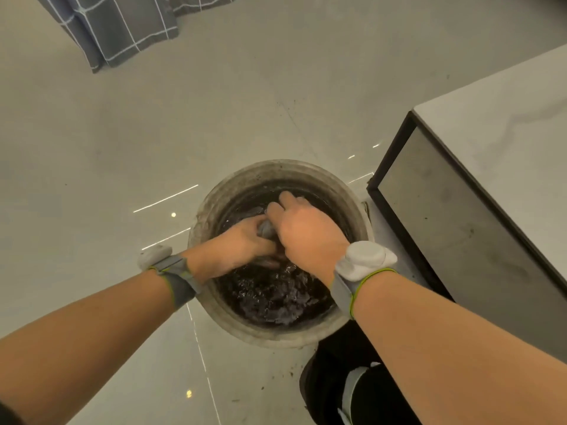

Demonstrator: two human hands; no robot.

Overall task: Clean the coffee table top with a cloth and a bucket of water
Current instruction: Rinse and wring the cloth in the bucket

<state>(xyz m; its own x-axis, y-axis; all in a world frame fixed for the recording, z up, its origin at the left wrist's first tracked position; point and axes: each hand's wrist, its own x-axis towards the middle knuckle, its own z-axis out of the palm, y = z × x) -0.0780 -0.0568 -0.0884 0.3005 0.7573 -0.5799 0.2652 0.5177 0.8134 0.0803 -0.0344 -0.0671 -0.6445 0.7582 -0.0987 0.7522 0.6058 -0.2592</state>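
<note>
A round grey bucket (214, 191) stands on the pale floor, filled with dark, rippling water (273, 296). Both my hands are over its middle. My left hand (233, 246) and my right hand (303, 231) grip a small wet grey cloth (266, 229) between them, bunched up just above the water. Only a little of the cloth shows between the fingers. The coffee table (506, 130), white-topped with a dark frame and grey side, stands to the right of the bucket.
A grey checked fabric (119, 29) hangs down to the floor at the top left. My dark-clothed knee (337, 381) is on the floor below the bucket. The glossy tiled floor (107, 148) spreads to the left and behind.
</note>
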